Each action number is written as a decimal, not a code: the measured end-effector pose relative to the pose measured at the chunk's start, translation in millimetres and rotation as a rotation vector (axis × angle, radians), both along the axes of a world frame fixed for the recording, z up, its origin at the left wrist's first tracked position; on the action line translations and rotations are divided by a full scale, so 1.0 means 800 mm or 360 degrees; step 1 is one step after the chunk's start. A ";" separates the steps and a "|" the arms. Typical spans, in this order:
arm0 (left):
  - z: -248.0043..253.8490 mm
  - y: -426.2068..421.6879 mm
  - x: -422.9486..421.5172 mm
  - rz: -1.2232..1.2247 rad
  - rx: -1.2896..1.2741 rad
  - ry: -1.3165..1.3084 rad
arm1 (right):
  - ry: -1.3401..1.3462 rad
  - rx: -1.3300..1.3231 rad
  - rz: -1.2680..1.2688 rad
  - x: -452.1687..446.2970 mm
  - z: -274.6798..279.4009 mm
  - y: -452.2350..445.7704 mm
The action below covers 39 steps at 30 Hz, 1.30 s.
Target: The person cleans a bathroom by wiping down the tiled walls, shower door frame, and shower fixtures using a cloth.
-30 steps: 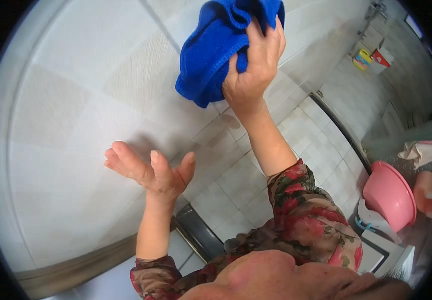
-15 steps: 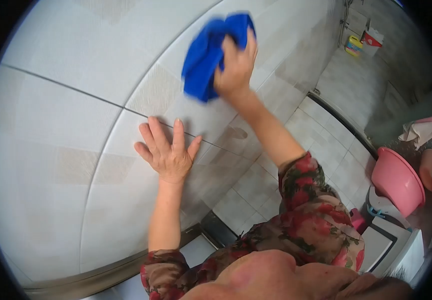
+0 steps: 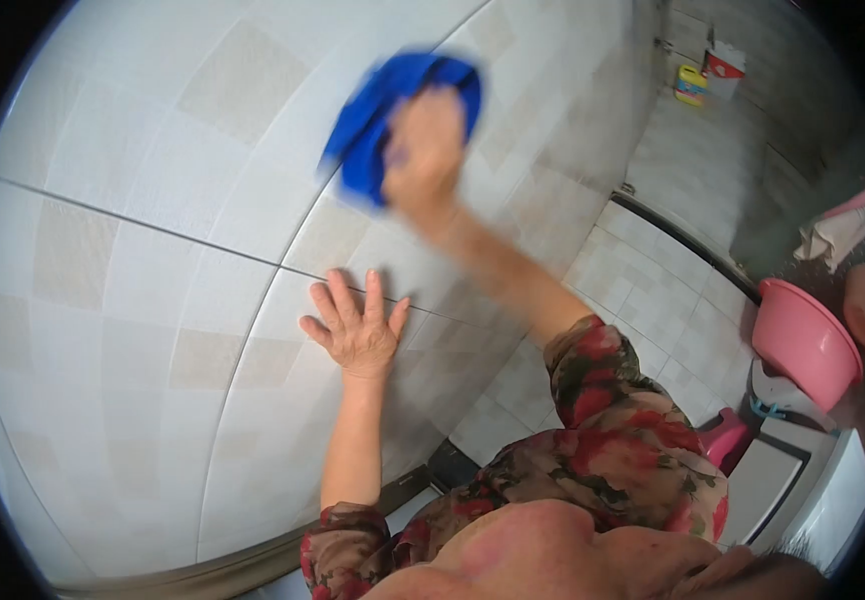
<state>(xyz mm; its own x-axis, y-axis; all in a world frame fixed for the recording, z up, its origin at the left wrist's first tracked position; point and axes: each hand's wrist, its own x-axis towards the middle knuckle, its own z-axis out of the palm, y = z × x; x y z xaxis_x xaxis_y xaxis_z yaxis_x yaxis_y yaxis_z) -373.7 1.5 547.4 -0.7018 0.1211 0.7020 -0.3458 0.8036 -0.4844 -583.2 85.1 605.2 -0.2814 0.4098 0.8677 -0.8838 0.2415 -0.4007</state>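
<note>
While the bare left hand (image 3: 357,338) is resting spread on the pale tiled wall (image 3: 143,335), the right hand (image 3: 427,145) is holding a crumpled blue fabric cloth (image 3: 361,128) against it. Blur is hiding the exact finger grip.

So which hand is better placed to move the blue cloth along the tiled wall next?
Right hand, likely: it holds the blue cloth; the left hand, spread on the tiled wall, holds nothing.

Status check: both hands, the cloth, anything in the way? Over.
Left hand open, fingers spread on tiled wall. Right hand gripping blue cloth at the wall, motion-blurred. Pink basin off right, away from both.
</note>
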 end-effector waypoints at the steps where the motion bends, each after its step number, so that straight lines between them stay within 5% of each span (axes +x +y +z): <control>1: -0.002 -0.002 -0.001 -0.0033 0.0003 -0.0003 | 0.0005 0.0063 0.0037 0.040 -0.018 -0.018; 6: 0.001 -0.001 0.000 -0.0098 0.0036 0.0025 | 0.0281 0.0321 0.0200 0.036 -0.016 0.008; 11: 0.017 0.008 0.008 -0.0263 0.0160 0.0046 | -0.0292 0.0041 -0.0304 -0.136 -0.022 0.056; 15: 0.009 0.019 -0.042 -0.0597 0.0288 0.0021 | -0.0846 -0.0091 -0.0413 -0.267 -0.131 0.098; 18: 0.022 0.029 -0.081 -0.0409 0.0086 0.0055 | -0.1507 -0.0173 -0.0208 -0.298 -0.254 0.129; 20: 0.015 0.010 -0.077 -0.0446 0.0084 -0.0003 | -0.2180 0.0992 -0.0392 -0.284 -0.388 0.146; 22: 0.016 0.003 -0.072 -0.0486 0.0029 -0.0051 | -0.2383 0.1417 -0.0089 -0.211 -0.402 0.184; 25: 0.016 0.003 -0.073 -0.0351 -0.0012 -0.0074 | -0.2540 0.1121 -0.0370 -0.192 -0.428 0.198; 33: 0.021 0.009 -0.075 -0.0392 0.0015 -0.0028 | -0.1417 0.0114 0.0110 -0.206 -0.228 0.137; 39: 0.024 0.004 -0.080 -0.0542 0.0045 -0.0046 | -0.0530 0.0315 0.0175 -0.082 -0.115 0.086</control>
<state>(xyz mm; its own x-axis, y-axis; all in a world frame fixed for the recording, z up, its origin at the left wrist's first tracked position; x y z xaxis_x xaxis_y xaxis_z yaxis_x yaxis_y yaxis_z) -437.5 5.0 566.4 -0.6439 0.3325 0.6891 -0.0418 0.8840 -0.4656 -648.8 154.3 513.1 -0.5935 0.1959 0.7806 -0.7381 0.2541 -0.6250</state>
